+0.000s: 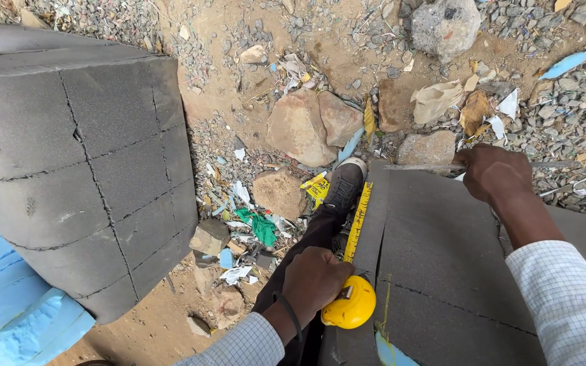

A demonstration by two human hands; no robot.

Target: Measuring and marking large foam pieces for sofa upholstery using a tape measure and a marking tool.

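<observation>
Two bare hands are at work: a left hand (315, 279) and a right hand (494, 173). There is one yellow tape measure (351, 305) and one thin metal blade (423, 167). I count two grey foam sheets, one flat sheet (435, 271) and one curved sheet (76, 163). One black shoe (344, 184) shows. One big grey boulder (445, 26) sits on top, and two large tan rocks (301, 127) lie side by side.
</observation>
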